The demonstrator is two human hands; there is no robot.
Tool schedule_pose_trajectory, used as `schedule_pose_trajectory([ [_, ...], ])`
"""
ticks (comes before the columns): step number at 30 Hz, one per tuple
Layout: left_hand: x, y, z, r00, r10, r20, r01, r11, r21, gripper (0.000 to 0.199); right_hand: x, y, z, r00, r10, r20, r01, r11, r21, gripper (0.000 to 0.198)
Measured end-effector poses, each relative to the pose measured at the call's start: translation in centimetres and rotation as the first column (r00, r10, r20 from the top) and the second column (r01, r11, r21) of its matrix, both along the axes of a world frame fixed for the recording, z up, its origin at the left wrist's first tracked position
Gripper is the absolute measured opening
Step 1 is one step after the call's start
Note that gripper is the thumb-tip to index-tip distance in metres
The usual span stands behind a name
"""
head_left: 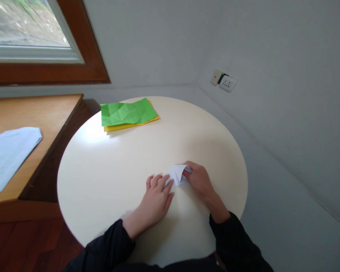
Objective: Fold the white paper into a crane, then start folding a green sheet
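My left hand (155,201), fingers loosely spread, should press the white paper (175,175) steadily while my right hand (198,180) pinches its raised flap (184,168).

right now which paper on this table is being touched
The white paper, touched by the left hand and right hand; green sheet and yellow sheet lie farther off.

Readable text, labels, brands, numbers, signs: none can be made out.
Pale paper (13,158) on the wooden counter (53,105), left edge of the frame: faint marks on its surface, too blurred to tell whether they are print.
White socket plate (228,83) on the wall (272,56), upper right: dark slots show; any lettering is too small to read.
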State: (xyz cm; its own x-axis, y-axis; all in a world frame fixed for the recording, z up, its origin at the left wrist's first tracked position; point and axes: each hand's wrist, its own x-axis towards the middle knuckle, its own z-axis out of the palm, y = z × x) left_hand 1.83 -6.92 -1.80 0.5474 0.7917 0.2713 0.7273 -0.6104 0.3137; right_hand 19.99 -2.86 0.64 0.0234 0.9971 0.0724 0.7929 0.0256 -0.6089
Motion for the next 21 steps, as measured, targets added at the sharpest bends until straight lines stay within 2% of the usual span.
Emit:
schedule_pose_trajectory([
  [3, 0.0, 0.0, -0.1, 0.998, 0.046, -0.029, -0.046, 0.999, 0.026, 0.036, 0.2, -0.1, -0.5, 0.999, 0.019, -0.044, -0.016, 0.997, 0.072, 0.018],
  [9, 0.1, 0.1, -0.2, 0.993, 0.072, -0.089, -0.067, 0.996, 0.053, 0.037, 1.1, -1.1, -0.6, 0.992, 0.008, -0.128, 0.007, 0.993, 0.116, 0.027],
  [17, 0.2, 0.1, -0.3, 0.99, 0.078, -0.116, -0.071, 0.995, 0.065, 0.038, 1.6, -2.9, -1.8, 0.961, -0.066, -0.267, 0.101, 0.988, 0.118, 0.044],
  [21, 0.2, 0.1, -0.4, 0.989, 0.085, -0.123, -0.079, 0.995, 0.053, 0.039, 1.8, -3.5, -2.6, 0.968, -0.047, -0.246, 0.082, 0.988, 0.133, 0.044],
])
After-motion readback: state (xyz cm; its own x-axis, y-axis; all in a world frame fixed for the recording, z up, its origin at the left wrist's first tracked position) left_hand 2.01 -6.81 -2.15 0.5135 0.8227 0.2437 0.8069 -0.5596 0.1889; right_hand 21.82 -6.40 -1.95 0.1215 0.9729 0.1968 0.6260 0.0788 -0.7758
